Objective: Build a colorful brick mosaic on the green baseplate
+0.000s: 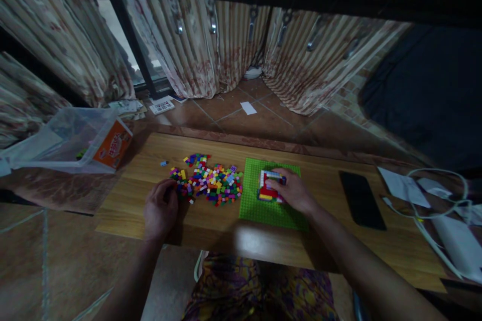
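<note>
Two hands on a low wooden table (339, 251), head view only. L hand (161, 209) rests at the near-left edge of the loose brick pile (209, 184), fingers curled into it, prob. pinching a piece but can't tell. R hand (292, 191) clamps the small brick build (268, 185), steadying it on the green baseplate (271, 210) mid-table. Build looks red w/ white, blue, yellow bits. Black phone (360, 199) lies just right of the baseplate.

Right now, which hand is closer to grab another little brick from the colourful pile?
Probably the left hand: its fingers already touch the brick pile. The right hand rests on the small build on the green baseplate.
</note>
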`<state>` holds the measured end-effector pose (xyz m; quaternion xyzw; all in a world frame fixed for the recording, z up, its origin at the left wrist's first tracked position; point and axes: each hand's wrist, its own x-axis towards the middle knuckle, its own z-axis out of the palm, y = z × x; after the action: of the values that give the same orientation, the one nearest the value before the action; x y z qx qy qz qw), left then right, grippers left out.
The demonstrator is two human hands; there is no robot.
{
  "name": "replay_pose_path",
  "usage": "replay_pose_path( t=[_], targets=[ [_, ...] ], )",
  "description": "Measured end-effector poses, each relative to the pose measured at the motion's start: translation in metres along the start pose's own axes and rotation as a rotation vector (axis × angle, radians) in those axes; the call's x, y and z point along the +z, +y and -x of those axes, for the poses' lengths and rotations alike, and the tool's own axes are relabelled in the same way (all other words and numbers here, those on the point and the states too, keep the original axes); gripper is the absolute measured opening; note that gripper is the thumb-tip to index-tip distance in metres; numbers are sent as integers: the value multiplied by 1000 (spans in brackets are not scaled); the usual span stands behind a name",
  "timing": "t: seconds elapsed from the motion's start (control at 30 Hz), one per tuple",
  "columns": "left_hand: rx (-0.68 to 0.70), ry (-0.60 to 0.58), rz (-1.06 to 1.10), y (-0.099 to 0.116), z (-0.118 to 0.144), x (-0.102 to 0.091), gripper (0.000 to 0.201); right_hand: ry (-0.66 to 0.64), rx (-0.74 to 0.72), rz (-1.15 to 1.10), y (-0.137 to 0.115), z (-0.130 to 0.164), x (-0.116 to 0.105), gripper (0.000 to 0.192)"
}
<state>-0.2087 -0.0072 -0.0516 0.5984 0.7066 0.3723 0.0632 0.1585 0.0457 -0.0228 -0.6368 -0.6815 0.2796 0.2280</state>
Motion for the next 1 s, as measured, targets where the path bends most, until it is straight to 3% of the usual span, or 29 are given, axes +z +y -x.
replay_pose_path(
  t=[0.3,0.47,0.57,0.73,1.0],
  targets=[
    [7,-4,46,-2,1,1,22,65,-49,180,-7,5,-2,38],
    [-20,1,63,0,1,0,22,247,-277,332,-38,16,1,28],
    [-22,-6,63,1,2,0,22,139,-388,404,-66,9,10,22],
    [-20,-8,68,2,3,-2,23,-150,-382,620,-97,-22,28,22],
    [-13,-15,80,2,2,-1,23,-252,-355,684,-94,-39,46,24]
  ],
)
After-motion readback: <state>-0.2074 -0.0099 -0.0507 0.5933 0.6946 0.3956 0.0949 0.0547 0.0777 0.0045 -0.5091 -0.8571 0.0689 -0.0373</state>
